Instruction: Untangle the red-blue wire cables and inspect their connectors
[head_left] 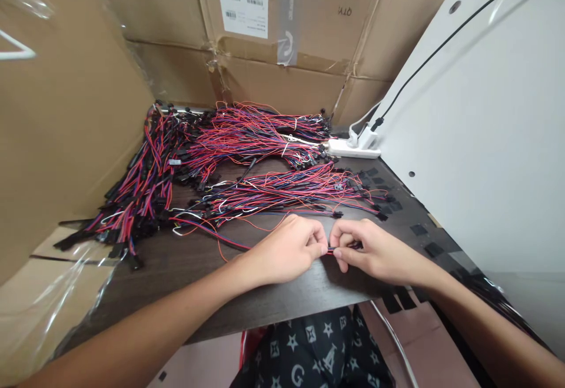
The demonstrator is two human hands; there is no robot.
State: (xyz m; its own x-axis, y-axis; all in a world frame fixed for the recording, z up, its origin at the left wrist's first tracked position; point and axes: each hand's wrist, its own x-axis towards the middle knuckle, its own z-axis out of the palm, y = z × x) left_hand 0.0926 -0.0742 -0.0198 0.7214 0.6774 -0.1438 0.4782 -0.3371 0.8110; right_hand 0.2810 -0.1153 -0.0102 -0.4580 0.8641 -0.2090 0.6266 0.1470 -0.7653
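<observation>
Near the front edge of the dark table, my left hand (293, 248) pinches a thin wire harness (233, 245) of red and dark wires. The harness trails leftward from under that hand toward the piled wires. Just to the right, my right hand (364, 246) is closed on the same harness, thumb against forefinger. A short dark and red stretch shows in the small gap between my fingertips. Part of the harness end is hidden inside my right hand. Beyond my hands lies a loose bundle of red, blue and black wires (282, 191) with black connectors at its right end.
Tied wire bundles (247, 138) lie at the back, and another heap of wires (150, 170) at the left. A white power strip (354, 149) with plugs sits back right. Cardboard (282, 85) walls the back and left, a white panel (485, 123) the right. Black tape pieces (435, 249) stick along the right edge.
</observation>
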